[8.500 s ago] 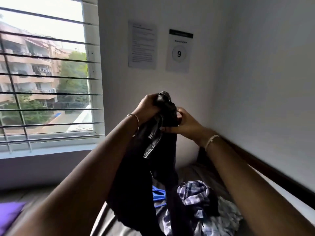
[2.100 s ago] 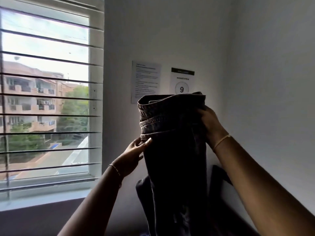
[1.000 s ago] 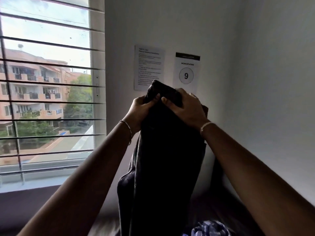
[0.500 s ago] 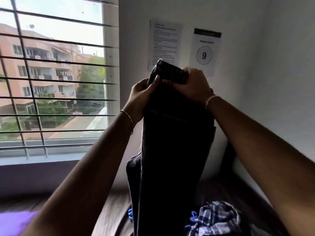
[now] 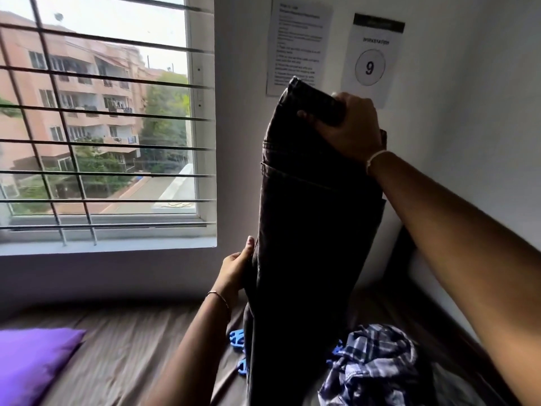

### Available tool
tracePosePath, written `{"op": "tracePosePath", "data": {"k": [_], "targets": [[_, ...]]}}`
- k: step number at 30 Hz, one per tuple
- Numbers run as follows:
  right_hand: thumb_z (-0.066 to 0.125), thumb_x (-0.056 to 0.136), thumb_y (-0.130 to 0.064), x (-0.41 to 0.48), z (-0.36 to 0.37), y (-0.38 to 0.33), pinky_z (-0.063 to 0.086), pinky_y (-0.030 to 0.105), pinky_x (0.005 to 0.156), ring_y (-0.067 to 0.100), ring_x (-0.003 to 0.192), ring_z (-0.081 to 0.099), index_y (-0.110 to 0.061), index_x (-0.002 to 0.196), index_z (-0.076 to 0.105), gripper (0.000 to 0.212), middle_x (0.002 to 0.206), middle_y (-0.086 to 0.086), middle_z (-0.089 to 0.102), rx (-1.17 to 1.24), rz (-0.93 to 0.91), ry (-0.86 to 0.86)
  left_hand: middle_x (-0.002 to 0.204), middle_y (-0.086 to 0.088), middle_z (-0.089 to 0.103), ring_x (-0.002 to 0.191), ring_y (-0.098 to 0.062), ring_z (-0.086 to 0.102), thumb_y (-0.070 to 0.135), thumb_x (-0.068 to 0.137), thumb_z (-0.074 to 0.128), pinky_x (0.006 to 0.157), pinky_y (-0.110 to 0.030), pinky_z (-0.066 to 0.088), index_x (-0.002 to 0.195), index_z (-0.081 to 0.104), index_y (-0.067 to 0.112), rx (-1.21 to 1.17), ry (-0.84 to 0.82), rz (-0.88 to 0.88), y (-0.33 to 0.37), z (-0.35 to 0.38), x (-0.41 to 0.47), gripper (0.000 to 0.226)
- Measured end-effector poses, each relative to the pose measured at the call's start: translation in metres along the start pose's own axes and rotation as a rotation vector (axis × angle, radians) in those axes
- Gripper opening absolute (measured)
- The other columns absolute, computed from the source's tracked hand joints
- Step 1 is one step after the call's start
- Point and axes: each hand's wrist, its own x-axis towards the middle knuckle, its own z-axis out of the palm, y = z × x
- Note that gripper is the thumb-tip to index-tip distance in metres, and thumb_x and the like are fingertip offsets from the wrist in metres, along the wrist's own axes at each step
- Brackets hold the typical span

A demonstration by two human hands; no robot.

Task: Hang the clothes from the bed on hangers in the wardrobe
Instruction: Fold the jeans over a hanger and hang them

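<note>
Right hand (image 5: 348, 127) grips one dark jeans (image 5: 310, 230) high; left hand (image 5: 234, 271) pinches its side.

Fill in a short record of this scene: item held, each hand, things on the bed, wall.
held: dark jeans, hanging upright over the bed
right hand: grips the jeans' top
left hand: holds their left edge, lower down
on bed: checked shirt, blue hanger partly hidden, purple pillow
wall: sign numbered 9
</note>
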Motion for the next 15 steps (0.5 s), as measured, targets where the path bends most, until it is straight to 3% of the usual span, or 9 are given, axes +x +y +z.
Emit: {"op": "tracePosePath", "data": {"k": [3,6,8,12,15], "targets": [[0.053,0.073,-0.080,-0.001,-0.007,0.008,0.024,0.015,0.049,0.000,0.046,0.040,-0.020,0.063,0.044,0.061,0.053,-0.013,0.041,-0.021,-0.007,0.014,0.074,-0.009,0.058,0.064,-0.015,0.052,0.067,0.064,0.074,0.055,-0.025,0.041,0.085,0.062,0.006,-0.142,-0.059,0.065,-0.007,0.000,0.002,0.066],[0.050,0.073,-0.082,-0.001,-0.014,0.015,0.028,0.023,0.053,0.007,0.048,0.041,-0.020,0.063,0.043,0.064,0.053,-0.011,0.042,-0.045,-0.012,0.013,0.101,-0.020,0.067,0.075,-0.018,0.066,0.031,0.072,0.076,0.070,-0.027,0.057,0.117,0.057,-0.005,-0.458,-0.063,0.164,-0.011,-0.004,0.004,0.060],[0.050,0.071,-0.082,-0.002,-0.017,0.019,0.030,0.024,0.056,0.012,0.050,0.044,-0.019,0.063,0.044,0.064,0.053,-0.010,0.043,-0.055,-0.004,0.006,0.098,-0.016,0.068,0.071,-0.015,0.068,0.024,0.073,0.074,0.070,-0.025,0.057,0.111,0.059,-0.001,-0.510,-0.026,0.221,-0.009,-0.009,0.008,0.048],[0.053,0.070,-0.083,-0.003,-0.018,0.026,0.028,0.024,0.056,0.011,0.051,0.042,-0.018,0.064,0.045,0.065,0.056,-0.008,0.044,-0.085,0.005,0.000,0.067,0.003,0.070,0.056,-0.005,0.063,0.024,0.084,0.067,0.054,-0.017,0.052,0.089,0.062,0.010,-0.349,0.034,0.313,0.002,-0.011,0.009,0.015],[0.052,0.069,-0.084,-0.003,-0.020,0.028,0.029,0.024,0.053,0.008,0.047,0.040,-0.016,0.064,0.047,0.069,0.055,-0.006,0.045,-0.071,0.004,-0.008,0.072,-0.001,0.067,0.066,-0.012,0.060,0.031,0.089,0.065,0.061,-0.021,0.052,0.085,0.065,0.010,-0.275,0.071,0.333,0.009,-0.016,0.012,0.021]]}}
